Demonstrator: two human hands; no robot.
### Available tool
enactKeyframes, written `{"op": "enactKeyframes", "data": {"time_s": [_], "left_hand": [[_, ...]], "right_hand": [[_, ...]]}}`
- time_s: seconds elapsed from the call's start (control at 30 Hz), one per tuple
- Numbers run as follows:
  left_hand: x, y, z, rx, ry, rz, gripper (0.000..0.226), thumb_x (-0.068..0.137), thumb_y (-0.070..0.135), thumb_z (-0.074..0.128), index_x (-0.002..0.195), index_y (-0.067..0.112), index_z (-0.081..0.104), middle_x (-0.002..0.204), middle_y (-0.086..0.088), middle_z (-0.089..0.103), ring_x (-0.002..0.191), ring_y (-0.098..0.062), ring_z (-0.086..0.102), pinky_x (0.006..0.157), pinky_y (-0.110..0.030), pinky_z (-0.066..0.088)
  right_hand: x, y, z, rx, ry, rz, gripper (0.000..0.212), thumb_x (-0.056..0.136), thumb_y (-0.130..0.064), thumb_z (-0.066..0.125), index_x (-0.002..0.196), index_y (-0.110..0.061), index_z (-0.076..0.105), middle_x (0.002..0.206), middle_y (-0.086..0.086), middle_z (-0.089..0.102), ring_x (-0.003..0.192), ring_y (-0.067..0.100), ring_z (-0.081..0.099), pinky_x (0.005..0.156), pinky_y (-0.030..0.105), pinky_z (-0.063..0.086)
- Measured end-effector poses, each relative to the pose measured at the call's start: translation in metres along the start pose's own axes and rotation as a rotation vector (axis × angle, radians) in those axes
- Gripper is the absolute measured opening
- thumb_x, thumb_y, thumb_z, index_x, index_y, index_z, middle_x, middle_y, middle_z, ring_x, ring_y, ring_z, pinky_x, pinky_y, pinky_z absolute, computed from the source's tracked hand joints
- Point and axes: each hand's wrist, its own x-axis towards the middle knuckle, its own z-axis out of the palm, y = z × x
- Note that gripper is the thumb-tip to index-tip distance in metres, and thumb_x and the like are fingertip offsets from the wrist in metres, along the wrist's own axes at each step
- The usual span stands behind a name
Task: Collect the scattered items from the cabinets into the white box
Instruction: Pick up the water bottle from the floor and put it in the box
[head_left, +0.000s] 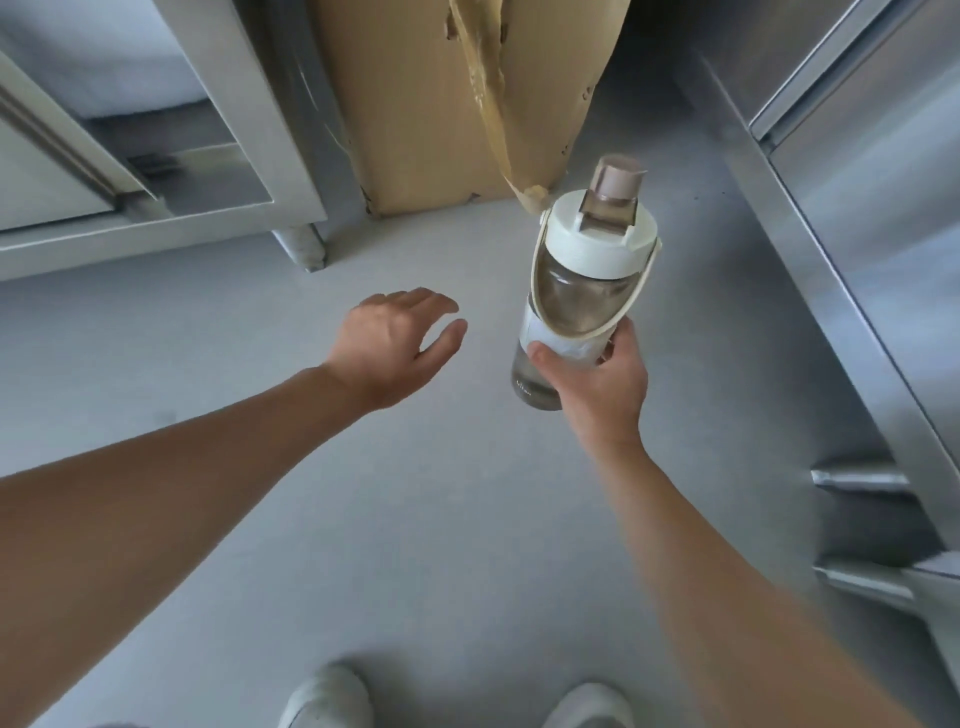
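Note:
My right hand (597, 384) grips the lower body of a clear smoky water bottle (576, 291) with a cream lid, a brownish spout cap and a cream carry strap. I hold it upright over the grey floor, right of centre. My left hand (395, 343) hovers palm down to the left of the bottle, fingers spread and holding nothing, a short gap away from it. No white box is in view.
A steel cabinet (171, 171) with an open sliding door stands at the upper left on short legs. Another steel cabinet (862, 218) runs down the right side. A cardboard box (415, 104) with peeling tape stands between them. My shoes (332, 696) show at the bottom.

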Motion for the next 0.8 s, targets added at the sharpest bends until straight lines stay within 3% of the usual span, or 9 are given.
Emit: {"op": "enactKeyframes", "data": {"time_s": [0.3, 0.47, 0.67, 0.8], "left_hand": [[-0.103, 0.096, -0.164, -0.021, -0.080, -0.085, 0.051, 0.097, 0.046, 0.034, 0.114, 0.011, 0.067, 0.108, -0.003, 0.071, 0.089, -0.029, 0.066, 0.077, -0.039, 0.049], [-0.140, 0.147, -0.289, -0.041, -0.074, -0.098, 0.043, 0.098, 0.042, 0.041, 0.113, 0.012, 0.068, 0.108, -0.001, 0.072, 0.090, -0.027, 0.066, 0.077, -0.039, 0.050], [-0.174, 0.199, -0.465, 0.032, -0.046, -0.068, 0.040, 0.098, 0.041, 0.043, 0.112, 0.012, 0.068, 0.109, 0.000, 0.071, 0.098, -0.024, 0.066, 0.082, -0.039, 0.050], [-0.187, 0.242, -0.565, 0.074, -0.018, -0.043, 0.042, 0.098, 0.043, 0.043, 0.113, 0.013, 0.068, 0.110, 0.000, 0.071, 0.100, -0.024, 0.065, 0.085, -0.040, 0.051]], "right_hand": [[-0.108, -0.175, -0.079, -0.113, -0.187, 0.216, 0.064, 0.053, -0.055, 0.087, 0.108, -0.042, 0.059, 0.099, -0.023, 0.071, 0.089, -0.003, 0.068, 0.075, 0.026, 0.055], [-0.155, -0.296, -0.122, -0.180, -0.257, 0.185, 0.064, 0.053, -0.055, 0.088, 0.107, -0.042, 0.057, 0.099, -0.025, 0.070, 0.089, -0.003, 0.067, 0.072, 0.026, 0.056], [-0.191, -0.451, -0.189, -0.210, -0.302, 0.127, 0.063, 0.052, -0.061, 0.084, 0.104, -0.044, 0.054, 0.097, -0.029, 0.068, 0.086, -0.008, 0.065, 0.066, 0.019, 0.047], [-0.216, -0.553, -0.234, -0.192, -0.295, 0.108, 0.065, 0.051, -0.065, 0.083, 0.106, -0.042, 0.054, 0.096, -0.027, 0.069, 0.086, -0.007, 0.065, 0.068, 0.022, 0.048]]}}
